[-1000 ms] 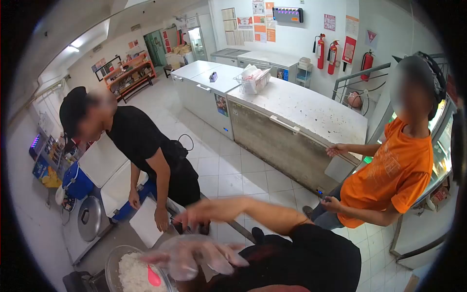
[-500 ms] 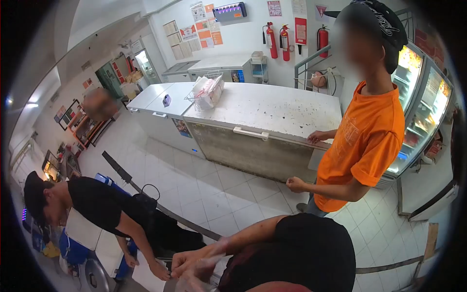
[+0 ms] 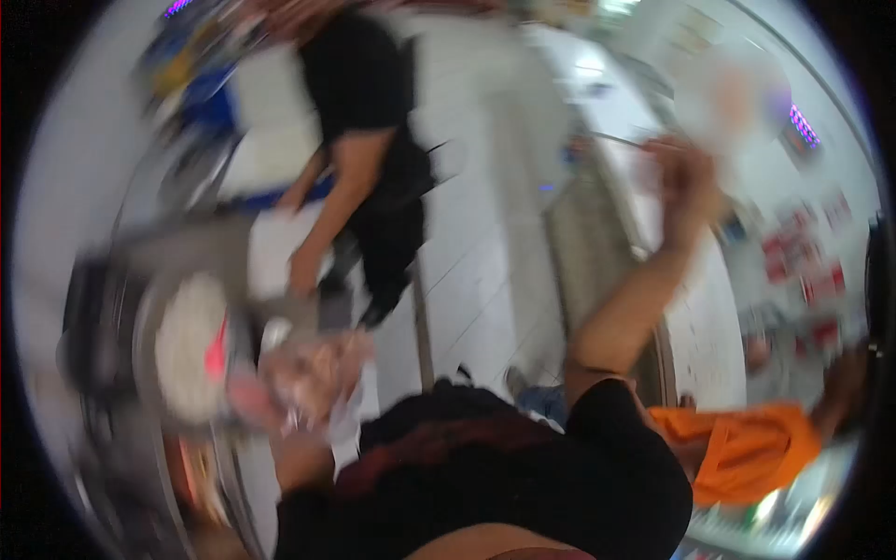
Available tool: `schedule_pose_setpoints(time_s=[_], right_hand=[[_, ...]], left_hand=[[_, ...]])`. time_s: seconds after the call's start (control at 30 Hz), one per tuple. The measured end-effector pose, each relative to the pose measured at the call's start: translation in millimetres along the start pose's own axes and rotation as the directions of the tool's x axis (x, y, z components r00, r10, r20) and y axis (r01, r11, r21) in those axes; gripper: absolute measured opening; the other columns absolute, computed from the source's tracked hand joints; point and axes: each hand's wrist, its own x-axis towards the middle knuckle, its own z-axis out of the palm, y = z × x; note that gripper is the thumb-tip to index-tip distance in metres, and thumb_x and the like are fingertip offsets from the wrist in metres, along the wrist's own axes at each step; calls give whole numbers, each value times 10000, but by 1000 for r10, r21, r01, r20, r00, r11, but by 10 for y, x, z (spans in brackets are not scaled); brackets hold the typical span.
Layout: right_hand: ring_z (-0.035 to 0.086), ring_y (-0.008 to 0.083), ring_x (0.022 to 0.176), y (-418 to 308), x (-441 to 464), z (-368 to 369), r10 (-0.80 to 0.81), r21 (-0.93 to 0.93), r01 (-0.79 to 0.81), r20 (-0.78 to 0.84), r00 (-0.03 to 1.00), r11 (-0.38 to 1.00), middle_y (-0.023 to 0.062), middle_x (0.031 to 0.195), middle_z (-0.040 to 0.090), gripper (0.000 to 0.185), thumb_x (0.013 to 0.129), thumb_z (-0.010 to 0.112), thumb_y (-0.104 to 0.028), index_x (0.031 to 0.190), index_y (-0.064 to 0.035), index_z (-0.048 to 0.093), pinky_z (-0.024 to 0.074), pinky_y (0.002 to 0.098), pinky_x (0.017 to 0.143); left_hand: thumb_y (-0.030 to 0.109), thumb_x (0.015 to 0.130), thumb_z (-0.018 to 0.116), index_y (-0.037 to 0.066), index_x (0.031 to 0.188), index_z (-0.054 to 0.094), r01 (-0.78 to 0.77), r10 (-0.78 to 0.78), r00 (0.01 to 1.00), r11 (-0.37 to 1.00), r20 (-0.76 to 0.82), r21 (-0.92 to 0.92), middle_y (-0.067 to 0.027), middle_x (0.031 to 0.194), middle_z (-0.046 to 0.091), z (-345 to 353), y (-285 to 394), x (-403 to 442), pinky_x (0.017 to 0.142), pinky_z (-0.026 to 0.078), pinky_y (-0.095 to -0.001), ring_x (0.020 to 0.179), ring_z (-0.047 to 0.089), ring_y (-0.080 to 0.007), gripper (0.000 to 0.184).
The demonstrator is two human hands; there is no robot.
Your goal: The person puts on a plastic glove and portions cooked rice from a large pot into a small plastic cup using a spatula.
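Note:
My left hand (image 3: 313,378), in a clear plastic glove, is low at the left, just right of a round bowl of white rice (image 3: 189,350). A pink spoon or scoop (image 3: 217,350) lies in the rice. The fingers of this hand are smeared by motion. Raised at the upper right, my bare right hand (image 3: 679,177) is also blurred, and whether it holds anything is hidden.
A co-worker in black (image 3: 355,84) stands ahead, hands at a white board (image 3: 275,247) beside an open blue and white cooler (image 3: 271,163). White chest freezers (image 3: 705,317) run along the right. Another person in orange (image 3: 756,453) is at the lower right.
The view has swung down and tilted. My right hand has moved away from my left, up and to the right. The rice bowl has come back into view.

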Motion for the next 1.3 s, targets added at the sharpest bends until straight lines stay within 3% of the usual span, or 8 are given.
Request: schedule_pose_setpoints(time_s=[0.13,0.3,0.6,0.83,0.97,1.1,1.23,1.3], right_hand=[[622,209,749,-498,-364,233,-350,455,173,340,873,873,67,810,643,354,831,694,-349,936,-17,632,463,331,661],[661,240,688,-1705,-2162,2262,-592,512,-433,804,-64,742,144,854,692,457,818,707,-420,974,8,671,503,337,644],[410,409,1316,-2399,-4338,4992,13,-61,204,974,227,977,207,1556,128,1154,574,851,-490,1501,-369,173,389,562,1034],[474,385,1245,-2335,-4626,5082,186,201,-348,555,811,915,238,1285,480,920,686,807,-248,1424,-39,300,416,512,1008],[434,358,1282,-3266,-4069,3741,-244,719,-580,684,687,382,197,1371,445,906,665,821,-298,1398,-26,363,310,471,1091],[362,308,1349,-4079,-3966,3250,-772,765,155,576,268,625,132,1444,403,847,742,740,-393,1422,-45,374,262,478,1103],[436,284,1242,-3490,-4570,3990,-102,431,-773,894,437,466,90,1340,488,658,825,633,-339,1395,-88,421,332,474,1014],[449,255,1210,-3110,-4869,4414,185,-101,-986,980,-75,135,56,1326,488,610,827,629,-328,1369,-120,440,349,451,975]], left_hand=[[516,907,479,133,1328,514,-41,84,947,989,-310,142,-194,1239,530,-138,227,-912,970,323,-637,1143,517,-419,571],[483,916,492,119,1315,523,43,259,667,923,-698,383,-189,1215,543,-32,603,-2144,964,367,-616,1117,544,-406,541],[778,786,418,77,1412,403,407,184,412,839,-892,362,-176,1252,548,-274,876,-3192,924,445,-516,1088,582,-338,940],[812,784,437,127,1463,331,-17,-295,425,943,-856,-333,-162,1386,447,-907,338,-3500,918,472,-499,1133,557,-356,970],[667,871,486,128,1444,350,-40,-453,444,852,-773,-522,-139,1394,448,-1006,72,-3172,938,473,-481,1159,541,-340,798],[521,906,529,112,1410,400,-213,-378,438,838,-816,-502,-148,1359,488,-1029,-96,-3101,933,479,-533,1181,530,-365,662],[450,908,521,56,1364,445,-499,-276,467,702,-840,-509,-204,1290,543,-1314,-90,-3643,865,510,-603,1133,564,-425,606],[499,902,494,58,1344,463,-601,-325,365,633,-872,-488,-211,1256,565,-1379,10,-4102,845,525,-588,1087,589,-429,625]])
